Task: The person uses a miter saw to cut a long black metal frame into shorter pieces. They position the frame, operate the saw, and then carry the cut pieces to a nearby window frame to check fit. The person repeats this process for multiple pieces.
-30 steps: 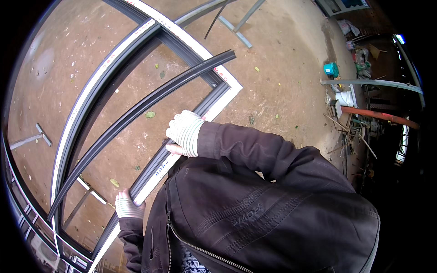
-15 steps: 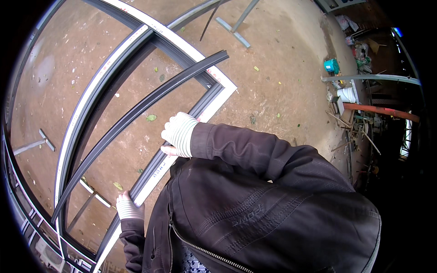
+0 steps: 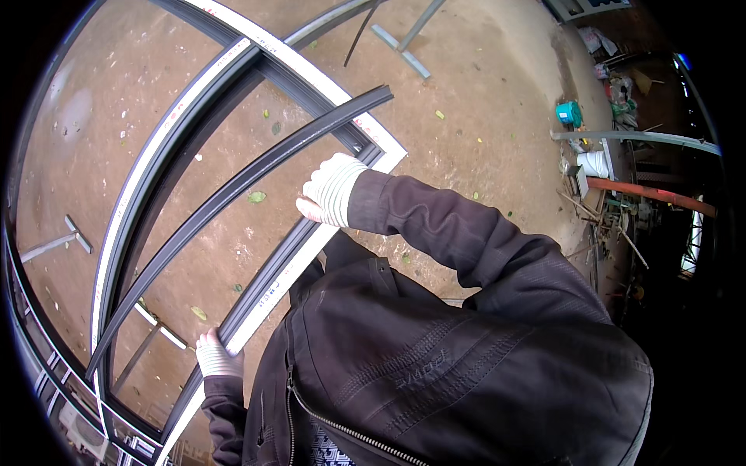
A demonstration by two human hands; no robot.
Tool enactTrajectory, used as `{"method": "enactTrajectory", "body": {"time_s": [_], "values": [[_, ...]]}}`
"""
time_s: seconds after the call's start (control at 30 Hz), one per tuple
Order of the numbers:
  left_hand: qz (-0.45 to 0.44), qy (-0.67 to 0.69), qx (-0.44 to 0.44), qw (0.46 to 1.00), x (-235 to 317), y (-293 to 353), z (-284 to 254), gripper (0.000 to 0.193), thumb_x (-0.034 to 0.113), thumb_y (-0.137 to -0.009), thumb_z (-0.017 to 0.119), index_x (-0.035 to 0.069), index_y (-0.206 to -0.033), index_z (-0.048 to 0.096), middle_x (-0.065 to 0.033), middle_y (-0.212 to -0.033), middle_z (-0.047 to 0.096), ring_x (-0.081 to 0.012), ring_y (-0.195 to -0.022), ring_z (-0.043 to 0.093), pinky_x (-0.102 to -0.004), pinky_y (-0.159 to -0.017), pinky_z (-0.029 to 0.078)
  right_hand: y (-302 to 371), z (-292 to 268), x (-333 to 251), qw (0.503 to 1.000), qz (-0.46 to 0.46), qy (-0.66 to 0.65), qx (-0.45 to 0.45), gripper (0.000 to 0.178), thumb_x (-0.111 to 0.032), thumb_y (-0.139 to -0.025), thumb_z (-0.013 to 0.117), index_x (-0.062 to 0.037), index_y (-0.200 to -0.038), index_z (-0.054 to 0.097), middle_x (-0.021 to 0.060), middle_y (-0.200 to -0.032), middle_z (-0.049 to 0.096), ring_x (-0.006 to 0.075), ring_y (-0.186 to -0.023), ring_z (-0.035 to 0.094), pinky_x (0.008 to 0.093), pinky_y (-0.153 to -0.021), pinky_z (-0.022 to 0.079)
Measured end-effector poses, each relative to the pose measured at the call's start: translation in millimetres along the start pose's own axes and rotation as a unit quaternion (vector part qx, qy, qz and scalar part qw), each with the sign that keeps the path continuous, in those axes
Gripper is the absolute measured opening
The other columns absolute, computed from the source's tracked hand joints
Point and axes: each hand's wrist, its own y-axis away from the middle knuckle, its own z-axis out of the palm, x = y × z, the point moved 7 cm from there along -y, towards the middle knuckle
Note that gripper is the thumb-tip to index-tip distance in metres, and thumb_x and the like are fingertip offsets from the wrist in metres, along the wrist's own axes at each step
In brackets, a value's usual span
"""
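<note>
A large window or door frame [image 3: 268,299], made of dark profiles with white film on the faces, stretches across my left and front. My right hand [image 3: 332,190], in a white striped glove with bare fingertips, is curled over the near rail close to its far corner. Farther down the same rail, my left hand [image 3: 219,354], gloved alike, is closed on it with fingers over the inner edge. The palm sides of both hands are hidden. A loose long dark profile strip [image 3: 241,181] lies slantwise across the frame, its far end sticking out past the corner.
Metal T-shaped stand legs [image 3: 400,50] show beyond the frame, with another at the left [image 3: 78,234]. A teal bucket [image 3: 569,114], a white bucket [image 3: 593,164], an orange-red beam [image 3: 649,186] and scrap sticks clutter the right side. Fallen leaves [image 3: 256,197] dot the brown floor.
My right hand has slid along the near rail, away from me and to the right, toward the far corner. My left hand stays nearly in place.
</note>
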Motion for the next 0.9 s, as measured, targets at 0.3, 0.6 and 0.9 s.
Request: {"method": "enactTrajectory", "body": {"time_s": [0.3,0.6,0.9], "values": [[0.037,0.004,0.030,0.999,24.5,-9.5,-13.7,0.065,0.020,-0.067,0.082,-0.002,-0.121,0.054,-0.0215,-0.106,0.059,-0.0410,-0.100,0.057,-0.0507,-0.090,0.048,-1.8,0.5,0.8,1.000,-0.002,-0.011,0.019,0.041,-0.039,-0.100,0.049,-0.0058,-0.094,0.073,0.0172,-0.089,0.073,0.0356,-0.087,0.070,0.0486,-0.082,0.051],[0.079,0.043,-0.017,0.996,121.0,-73.9,-16.1,0.075,0.035,-0.066,0.081,-0.004,-0.124,0.052,-0.0235,-0.105,0.060,-0.0420,-0.099,0.059,-0.0501,-0.089,0.050,-3.0,-3.5,-0.7,1.000,-0.003,-0.014,-0.010,0.041,-0.038,-0.100,0.049,-0.0050,-0.093,0.072,0.0179,-0.089,0.073,0.0353,-0.087,0.070,0.0487,-0.082,0.051],[0.088,0.002,0.008,0.996,124.0,-69.0,-16.2,0.073,0.026,-0.063,0.085,-0.003,-0.121,0.053,-0.0228,-0.104,0.059,-0.0404,-0.098,0.059,-0.0497,-0.089,0.050,-1.9,-3.3,-0.3,1.000,-0.019,-0.017,-0.011,0.042,-0.039,-0.100,0.049,-0.0041,-0.095,0.072,0.0181,-0.090,0.073,0.0351,-0.087,0.070,0.0484,-0.083,0.051]]}}
